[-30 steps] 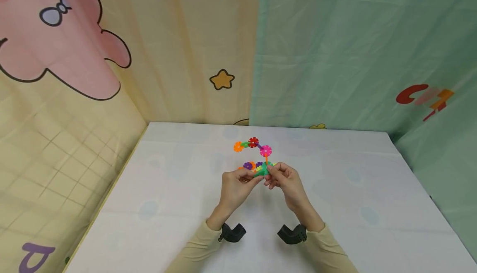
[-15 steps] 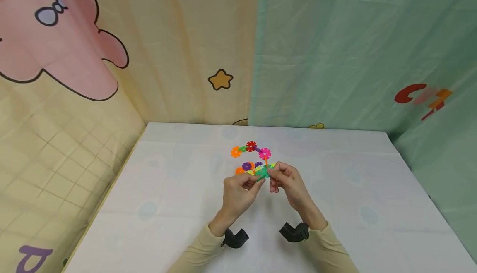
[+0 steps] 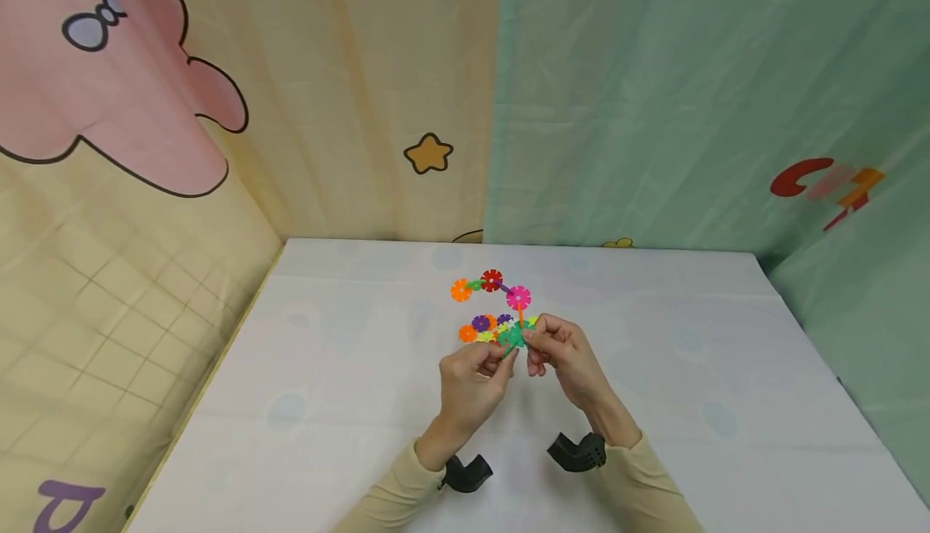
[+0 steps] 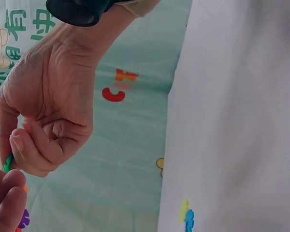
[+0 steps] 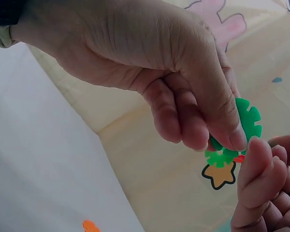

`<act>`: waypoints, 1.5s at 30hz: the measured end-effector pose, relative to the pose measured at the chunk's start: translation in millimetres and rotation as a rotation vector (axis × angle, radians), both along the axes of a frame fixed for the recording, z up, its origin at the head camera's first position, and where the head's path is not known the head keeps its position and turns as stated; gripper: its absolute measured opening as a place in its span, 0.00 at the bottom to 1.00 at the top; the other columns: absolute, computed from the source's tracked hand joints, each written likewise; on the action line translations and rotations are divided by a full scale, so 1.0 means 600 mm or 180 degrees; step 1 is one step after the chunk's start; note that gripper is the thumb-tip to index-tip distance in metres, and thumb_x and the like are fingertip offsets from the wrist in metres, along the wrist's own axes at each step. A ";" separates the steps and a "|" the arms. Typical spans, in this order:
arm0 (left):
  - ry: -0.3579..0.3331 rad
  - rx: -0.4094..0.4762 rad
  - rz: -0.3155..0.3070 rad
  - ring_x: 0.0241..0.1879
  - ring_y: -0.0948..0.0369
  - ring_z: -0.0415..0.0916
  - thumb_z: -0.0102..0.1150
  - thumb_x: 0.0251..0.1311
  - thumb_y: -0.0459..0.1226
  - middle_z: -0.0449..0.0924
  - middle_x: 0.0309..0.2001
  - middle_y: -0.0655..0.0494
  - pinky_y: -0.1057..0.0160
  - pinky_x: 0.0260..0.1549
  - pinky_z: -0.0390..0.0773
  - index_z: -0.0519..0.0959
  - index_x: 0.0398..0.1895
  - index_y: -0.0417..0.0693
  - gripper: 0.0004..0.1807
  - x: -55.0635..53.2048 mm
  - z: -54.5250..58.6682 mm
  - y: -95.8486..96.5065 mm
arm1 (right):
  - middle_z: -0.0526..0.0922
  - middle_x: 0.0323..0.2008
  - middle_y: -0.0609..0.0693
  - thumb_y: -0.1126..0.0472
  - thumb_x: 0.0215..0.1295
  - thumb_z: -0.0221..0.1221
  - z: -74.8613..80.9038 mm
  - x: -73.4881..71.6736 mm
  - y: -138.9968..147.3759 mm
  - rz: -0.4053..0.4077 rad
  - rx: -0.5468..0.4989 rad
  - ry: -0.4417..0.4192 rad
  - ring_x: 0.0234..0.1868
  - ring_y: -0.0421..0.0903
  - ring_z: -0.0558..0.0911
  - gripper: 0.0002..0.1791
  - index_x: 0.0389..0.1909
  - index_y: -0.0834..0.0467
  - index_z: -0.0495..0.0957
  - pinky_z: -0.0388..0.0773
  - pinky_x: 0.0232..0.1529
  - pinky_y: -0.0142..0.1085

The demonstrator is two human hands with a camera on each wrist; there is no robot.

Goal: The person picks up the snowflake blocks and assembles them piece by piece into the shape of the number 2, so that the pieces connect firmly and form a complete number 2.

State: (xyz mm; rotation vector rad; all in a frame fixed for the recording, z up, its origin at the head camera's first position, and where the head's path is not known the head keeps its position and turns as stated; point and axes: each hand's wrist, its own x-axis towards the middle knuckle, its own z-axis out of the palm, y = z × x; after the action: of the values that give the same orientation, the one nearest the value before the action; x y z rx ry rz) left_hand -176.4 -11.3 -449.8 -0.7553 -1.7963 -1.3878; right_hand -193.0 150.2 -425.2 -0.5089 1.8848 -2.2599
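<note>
Both hands are raised over the white table, close together. My left hand (image 3: 468, 384) pinches the near edge of a green notched snowflake disc (image 3: 513, 334) between thumb and fingers; the right wrist view shows a green disc (image 5: 250, 121) at its thumb. My right hand (image 3: 570, 355) pinches the right side of the green discs. Beyond them curves a linked chain of discs: orange (image 3: 461, 290), green, red (image 3: 491, 280), purple and pink (image 3: 519, 298). An orange disc seen edge-on joins pink to green. A lower cluster has orange (image 3: 468, 333), purple and yellow discs. Fingers partly hide the green joint.
The white table (image 3: 349, 420) spreads around the hands, with its far edge against the hanging curtain (image 3: 639, 113). Black wrist cameras (image 3: 576, 454) jut inward from both wrists. Blue and yellow disc edges (image 4: 189, 220) show low in the left wrist view.
My left hand has shifted slightly right and nearer the right hand, and the green disc it pinches has turned. The chain dipped, then rose a little. My right hand keeps its hold.
</note>
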 end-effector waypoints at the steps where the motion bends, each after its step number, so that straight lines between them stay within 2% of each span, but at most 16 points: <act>1: 0.0007 0.0020 -0.0002 0.13 0.63 0.76 0.70 0.36 0.16 0.78 0.16 0.49 0.75 0.16 0.75 0.79 0.21 0.33 0.11 0.000 0.001 0.000 | 0.70 0.14 0.48 0.67 0.68 0.52 0.001 0.000 0.000 0.0012 -0.0003 0.0000 0.15 0.42 0.75 0.17 0.23 0.72 0.61 0.71 0.18 0.29; 3: -0.0027 0.0070 -0.0032 0.13 0.63 0.76 0.70 0.37 0.17 0.79 0.16 0.49 0.75 0.16 0.75 0.79 0.21 0.33 0.10 0.002 0.003 0.000 | 0.70 0.14 0.48 0.67 0.68 0.52 0.003 0.000 0.000 0.0028 -0.0001 0.0002 0.15 0.42 0.75 0.17 0.23 0.71 0.61 0.70 0.18 0.29; 9: -0.0385 0.0216 -0.0163 0.17 0.65 0.79 0.70 0.47 0.25 0.82 0.23 0.49 0.71 0.18 0.78 0.82 0.27 0.33 0.05 -0.002 0.001 -0.001 | 0.71 0.14 0.49 0.66 0.69 0.52 0.012 0.004 -0.002 -0.0104 0.0052 -0.0022 0.15 0.42 0.76 0.17 0.23 0.72 0.62 0.72 0.18 0.30; 13: -0.0213 0.0146 -0.0161 0.20 0.63 0.81 0.71 0.45 0.25 0.83 0.25 0.47 0.70 0.21 0.79 0.83 0.31 0.31 0.09 -0.005 0.000 -0.002 | 0.72 0.14 0.50 0.66 0.69 0.52 0.016 0.006 -0.003 -0.0297 0.0102 0.0043 0.16 0.43 0.77 0.16 0.24 0.72 0.63 0.73 0.19 0.30; 17: -0.0026 -0.0018 -0.0078 0.22 0.60 0.82 0.71 0.42 0.23 0.84 0.26 0.46 0.71 0.24 0.79 0.83 0.34 0.29 0.12 -0.003 0.001 -0.001 | 0.72 0.14 0.50 0.66 0.69 0.52 0.020 0.007 -0.003 -0.0461 0.0161 0.0106 0.16 0.45 0.78 0.16 0.25 0.72 0.64 0.74 0.19 0.31; 20: -0.0033 -0.0074 -0.0037 0.23 0.59 0.82 0.70 0.42 0.21 0.83 0.26 0.46 0.72 0.24 0.79 0.82 0.34 0.29 0.12 -0.001 0.006 0.000 | 0.72 0.14 0.51 0.66 0.69 0.52 0.022 0.006 -0.002 -0.0628 0.0155 0.0087 0.15 0.46 0.77 0.14 0.24 0.69 0.65 0.74 0.19 0.31; 23: -0.0133 0.0034 -0.0115 0.21 0.57 0.82 0.69 0.42 0.18 0.83 0.26 0.43 0.71 0.22 0.79 0.82 0.32 0.27 0.11 0.001 0.013 0.001 | 0.72 0.14 0.51 0.66 0.69 0.53 0.023 0.007 -0.001 -0.0739 0.0107 0.0040 0.15 0.45 0.76 0.14 0.23 0.66 0.66 0.74 0.19 0.30; 27: -0.0325 0.0211 -0.0231 0.21 0.56 0.82 0.68 0.44 0.19 0.83 0.26 0.41 0.70 0.21 0.79 0.81 0.32 0.26 0.09 0.002 0.016 0.001 | 0.72 0.14 0.51 0.66 0.69 0.53 0.022 0.008 -0.003 -0.0686 0.0081 0.0006 0.15 0.43 0.77 0.13 0.23 0.65 0.67 0.74 0.19 0.30; 32: -0.0432 0.0230 -0.0280 0.22 0.58 0.83 0.68 0.48 0.23 0.84 0.27 0.44 0.70 0.22 0.80 0.82 0.32 0.30 0.07 -0.002 0.005 0.000 | 0.72 0.14 0.50 0.67 0.68 0.53 0.018 0.011 -0.008 -0.0631 0.0089 0.0083 0.15 0.43 0.77 0.13 0.24 0.67 0.67 0.74 0.19 0.30; 38: -0.0215 0.0034 -0.0239 0.22 0.61 0.82 0.68 0.48 0.23 0.83 0.27 0.46 0.71 0.22 0.79 0.81 0.32 0.32 0.08 -0.005 0.000 -0.002 | 0.71 0.13 0.50 0.67 0.68 0.53 0.015 0.012 -0.006 -0.0512 0.0092 0.0160 0.14 0.45 0.76 0.15 0.24 0.71 0.64 0.73 0.17 0.30; 42: 0.0003 -0.0158 -0.0155 0.22 0.62 0.82 0.69 0.44 0.21 0.83 0.26 0.47 0.73 0.23 0.78 0.79 0.31 0.32 0.10 -0.004 0.000 -0.003 | 0.71 0.13 0.50 0.69 0.68 0.52 0.016 0.011 0.000 -0.0312 0.0104 0.0252 0.14 0.45 0.76 0.15 0.23 0.72 0.63 0.72 0.16 0.30; 45: 0.0094 -0.0187 -0.0137 0.22 0.62 0.81 0.69 0.44 0.20 0.82 0.26 0.48 0.74 0.23 0.78 0.79 0.32 0.33 0.11 -0.003 -0.002 -0.003 | 0.71 0.14 0.50 0.70 0.68 0.52 0.018 0.011 0.003 -0.0144 0.0071 0.0326 0.14 0.44 0.75 0.15 0.23 0.73 0.62 0.72 0.16 0.30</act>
State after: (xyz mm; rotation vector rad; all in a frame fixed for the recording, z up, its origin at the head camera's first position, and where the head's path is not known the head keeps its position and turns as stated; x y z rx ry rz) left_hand -178.3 -13.3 -451.2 -0.8455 -1.8143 -1.3495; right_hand -186.1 152.0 -414.5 -0.5957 1.9865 -2.2792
